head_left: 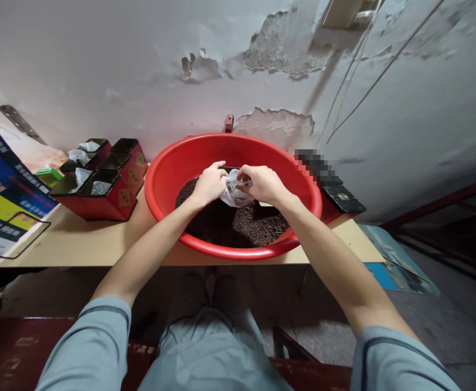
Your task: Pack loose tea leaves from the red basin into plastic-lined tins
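Observation:
Above a large red basin [238, 252], my left hand [212, 184] and my right hand [262, 183] both pinch the mouth of a clear plastic bag [234, 198]. Their fingers are closed on opposite sides of it. What the bag holds cannot be made out. Dark, dry, loose leaves that look like tea [258, 231] cover the basin's bottom. A pale edge of something shows under my right hand, mostly hidden. Shadow from my hands falls across the leaves.
Several red tins [109, 198], some with plastic bags sticking out, stand left on the wooden table [87, 241]. A printed carton [10, 201] is at far left. Dark flat items [341, 198] lie right of the basin against the peeling wall [140, 70].

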The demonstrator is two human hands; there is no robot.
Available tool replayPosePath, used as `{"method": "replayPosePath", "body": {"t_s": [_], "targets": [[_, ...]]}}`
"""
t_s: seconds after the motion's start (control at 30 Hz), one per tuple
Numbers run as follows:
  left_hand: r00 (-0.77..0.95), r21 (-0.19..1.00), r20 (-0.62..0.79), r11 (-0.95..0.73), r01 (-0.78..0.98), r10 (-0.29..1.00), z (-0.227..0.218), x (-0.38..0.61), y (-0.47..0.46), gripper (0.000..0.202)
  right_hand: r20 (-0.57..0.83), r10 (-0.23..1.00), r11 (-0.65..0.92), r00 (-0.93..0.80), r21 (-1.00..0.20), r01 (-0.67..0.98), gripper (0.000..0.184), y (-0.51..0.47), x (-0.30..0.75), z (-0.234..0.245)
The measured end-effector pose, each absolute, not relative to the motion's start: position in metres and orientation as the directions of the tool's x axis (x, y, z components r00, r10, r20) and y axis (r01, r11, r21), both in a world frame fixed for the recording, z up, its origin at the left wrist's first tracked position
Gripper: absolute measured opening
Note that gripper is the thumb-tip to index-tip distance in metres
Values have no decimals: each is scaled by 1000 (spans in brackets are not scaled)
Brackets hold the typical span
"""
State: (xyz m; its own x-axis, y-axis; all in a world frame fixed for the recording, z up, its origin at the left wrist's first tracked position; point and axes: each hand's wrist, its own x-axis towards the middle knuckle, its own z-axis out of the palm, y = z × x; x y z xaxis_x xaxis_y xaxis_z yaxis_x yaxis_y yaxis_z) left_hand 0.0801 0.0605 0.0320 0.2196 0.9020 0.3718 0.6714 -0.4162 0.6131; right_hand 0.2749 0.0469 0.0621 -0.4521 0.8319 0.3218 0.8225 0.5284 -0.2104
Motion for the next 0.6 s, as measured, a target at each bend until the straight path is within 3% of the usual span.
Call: {"method": "replayPosePath", "body": {"t_s": [0.1, 0.17, 0.27, 0.4, 0.5, 0.6], "targets": [[93, 680, 373, -340, 650, 923, 45, 74, 59, 32, 346, 859, 464, -377, -216, 859, 21, 48, 270, 60], [18, 658, 425, -323, 680, 905, 51, 67, 56, 29, 359, 877, 413, -320, -219, 884, 27, 52, 269, 59], [27, 577, 458, -321, 751, 888, 57, 58, 49, 26, 347, 884, 399, -314, -206, 894, 28, 57, 269, 57], [32, 618, 398, -294, 729, 917, 59, 60, 45, 35, 458, 840, 438, -289, -261, 860, 32, 54, 267, 49], [-40, 631, 418, -258, 732, 907, 56, 65, 47, 29, 460, 851, 417, -254, -298, 859, 47, 49, 264, 44], [10, 601, 425, -291, 745, 905, 52, 62, 50, 51, 414, 882, 361, -225, -286, 888, 64, 43, 262, 45]]}}
